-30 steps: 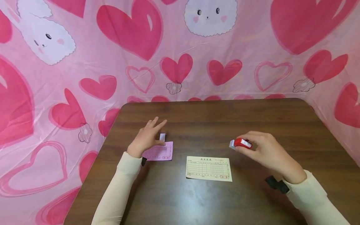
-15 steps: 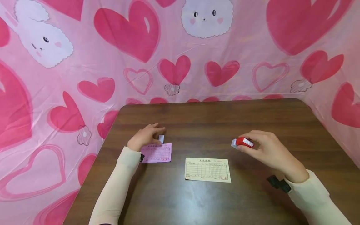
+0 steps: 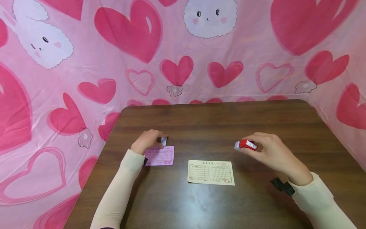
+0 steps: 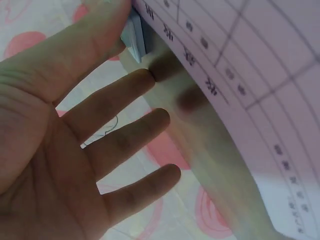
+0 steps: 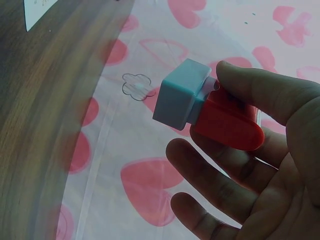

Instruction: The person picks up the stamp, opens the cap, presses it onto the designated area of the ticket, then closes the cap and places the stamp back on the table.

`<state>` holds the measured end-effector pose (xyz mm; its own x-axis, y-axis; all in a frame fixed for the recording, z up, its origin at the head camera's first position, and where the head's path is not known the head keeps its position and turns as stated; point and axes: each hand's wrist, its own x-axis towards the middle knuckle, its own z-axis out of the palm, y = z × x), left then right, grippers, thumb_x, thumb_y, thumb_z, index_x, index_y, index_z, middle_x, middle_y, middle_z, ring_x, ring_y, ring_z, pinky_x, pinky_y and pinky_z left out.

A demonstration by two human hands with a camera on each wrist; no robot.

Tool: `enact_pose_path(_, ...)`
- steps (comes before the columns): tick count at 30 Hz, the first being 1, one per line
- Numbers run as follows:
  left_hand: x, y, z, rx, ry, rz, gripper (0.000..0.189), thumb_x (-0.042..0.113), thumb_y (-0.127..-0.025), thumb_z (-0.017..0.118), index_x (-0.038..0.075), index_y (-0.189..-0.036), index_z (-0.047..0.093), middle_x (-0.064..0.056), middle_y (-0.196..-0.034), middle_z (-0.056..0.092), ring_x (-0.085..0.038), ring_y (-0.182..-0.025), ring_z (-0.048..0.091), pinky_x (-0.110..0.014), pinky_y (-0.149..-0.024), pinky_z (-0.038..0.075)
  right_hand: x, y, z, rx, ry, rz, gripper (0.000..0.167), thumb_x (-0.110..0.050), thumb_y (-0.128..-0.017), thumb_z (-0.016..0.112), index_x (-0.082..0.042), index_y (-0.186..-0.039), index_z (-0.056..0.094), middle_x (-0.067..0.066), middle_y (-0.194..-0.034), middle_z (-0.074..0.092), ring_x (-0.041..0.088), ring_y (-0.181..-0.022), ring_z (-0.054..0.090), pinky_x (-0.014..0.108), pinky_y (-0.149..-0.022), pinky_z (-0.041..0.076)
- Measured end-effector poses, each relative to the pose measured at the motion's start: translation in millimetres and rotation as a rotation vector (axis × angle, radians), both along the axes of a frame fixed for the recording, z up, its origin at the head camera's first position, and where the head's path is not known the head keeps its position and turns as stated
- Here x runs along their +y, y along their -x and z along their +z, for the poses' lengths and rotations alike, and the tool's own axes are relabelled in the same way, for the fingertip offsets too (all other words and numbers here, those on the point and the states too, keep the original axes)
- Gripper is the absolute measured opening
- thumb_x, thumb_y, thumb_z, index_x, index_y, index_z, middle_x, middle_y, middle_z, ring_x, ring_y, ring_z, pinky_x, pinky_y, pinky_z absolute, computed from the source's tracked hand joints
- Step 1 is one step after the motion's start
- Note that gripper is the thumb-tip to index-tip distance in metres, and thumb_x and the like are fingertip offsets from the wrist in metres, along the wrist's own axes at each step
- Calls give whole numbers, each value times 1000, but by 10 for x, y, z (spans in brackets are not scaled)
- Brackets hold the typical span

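Observation:
In the head view my left hand (image 3: 147, 140) is down on the table beside a pink printed slip (image 3: 160, 157). Thumb and index finger pinch a small whitish block (image 3: 164, 141) just past the slip's far edge; in the left wrist view the other three fingers are spread apart, and the thumb covers much of the block (image 4: 134, 37). Above the table on the right, my right hand (image 3: 271, 152) holds a red stamp (image 3: 248, 144) between thumb and fingers. A pale bluish block-shaped end (image 5: 181, 95) on the stamp points left.
A pale yellow printed slip (image 3: 211, 172) lies on the brown wooden table (image 3: 217, 124), between the hands and nearer the front. Behind and to the left hangs a pink cloth (image 3: 200, 47) with hearts.
My left hand has come down over the whitish block, and its thumb and index finger have closed on it. The right hand stays nearly still with the stamp.

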<state>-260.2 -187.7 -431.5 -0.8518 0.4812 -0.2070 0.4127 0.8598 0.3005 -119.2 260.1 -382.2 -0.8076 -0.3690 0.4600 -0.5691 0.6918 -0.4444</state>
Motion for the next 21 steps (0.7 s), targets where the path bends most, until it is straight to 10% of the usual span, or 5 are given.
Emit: enact_pose_path(21, 118, 30, -80, 86, -27, -75, 41, 5, -88, 85, 7, -128, 77, -10, -119, 76, -27, -107, 69, -47, -96, 57, -5, 5, -24, 16, 9, 12, 37, -12, -71, 98, -13, -104, 80, -10, -91, 72, 3, -73, 59, 19, -63, 51)
